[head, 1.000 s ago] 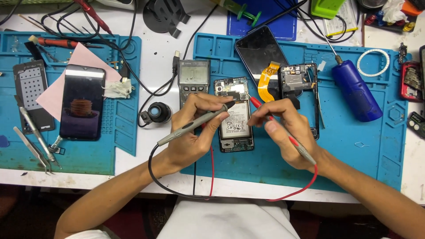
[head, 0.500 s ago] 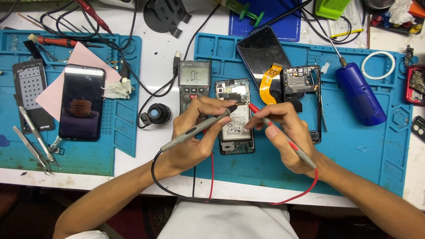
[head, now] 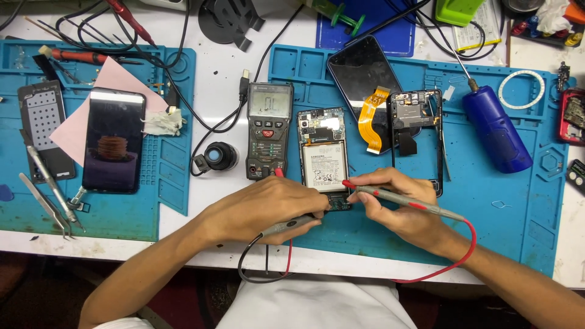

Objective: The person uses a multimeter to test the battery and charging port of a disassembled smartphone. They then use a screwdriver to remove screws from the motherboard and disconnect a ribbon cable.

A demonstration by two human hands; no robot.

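the left hand (head: 268,204) is closed around a grey test probe (head: 291,224) with a black wire, and the right hand (head: 399,204) pinches another grey probe with a red tip (head: 402,200) and a red wire, like holding a pencil. both tips meet at the bottom end of an opened phone (head: 323,159) that lies flat on the big blue mat (head: 518,201), right in front of the person. the phone has no back cover, so you can see its white battery in the middle and dark little parts at the top and bottom. it looks thin, light and stiff, and i think the bare parts inside would break easily, so it is best held by its long side edges and not by the insides. just to its left stands a dark meter (head: 269,129) with a grey screen and a red knob. to its right lie a black phone screen (head: 364,76) with an orange flat cable (head: 373,119), an empty phone frame (head: 417,131) and a blue tool (head: 495,127). far left, on another blue mat, rests a second phone (head: 114,140) on pink paper (head: 113,76), with tweezers (head: 46,204) near it
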